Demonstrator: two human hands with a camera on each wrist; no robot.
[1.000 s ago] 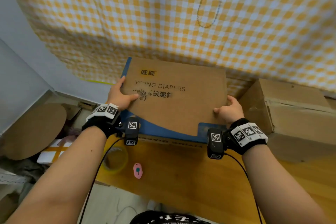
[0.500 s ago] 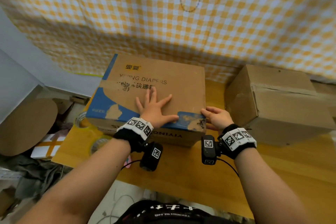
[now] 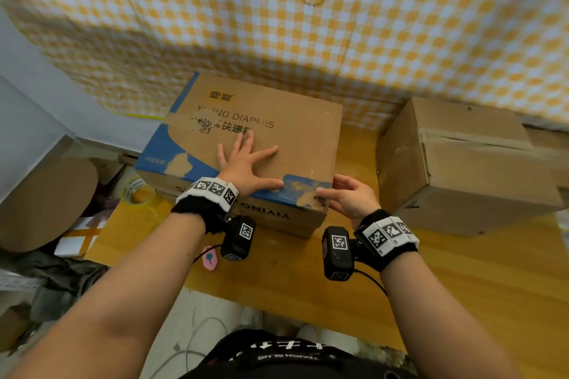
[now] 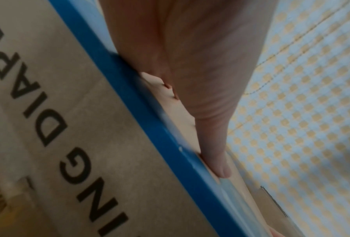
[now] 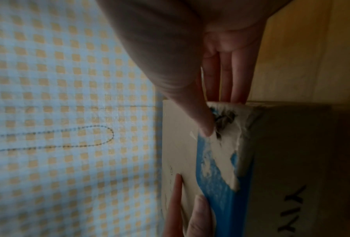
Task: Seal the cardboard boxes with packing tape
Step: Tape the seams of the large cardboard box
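A brown and blue diaper box (image 3: 292, 132) lies on the wooden table (image 3: 462, 271), its flaps down. My left hand (image 3: 246, 163) lies flat on its top with the fingers spread, pressing near the front edge; the left wrist view shows the thumb (image 4: 216, 160) along the blue edge of the box (image 4: 68, 128). My right hand (image 3: 345, 197) touches the torn front right corner of the box (image 5: 220, 152), thumb on top and straight fingers (image 5: 227, 77) against the side. A roll of clear packing tape (image 3: 137, 192) sits left of the box.
A second plain cardboard box (image 3: 455, 169) stands at the right on the table. A pink cutter (image 3: 210, 258) lies near the table's front edge. A yellow checked curtain (image 3: 308, 24) hangs behind. Cardboard scraps (image 3: 46, 203) lie on the floor at the left.
The box came down from tilted to flat on the table. My left hand moved from its far left edge onto the top; my right hand went to the front right corner.
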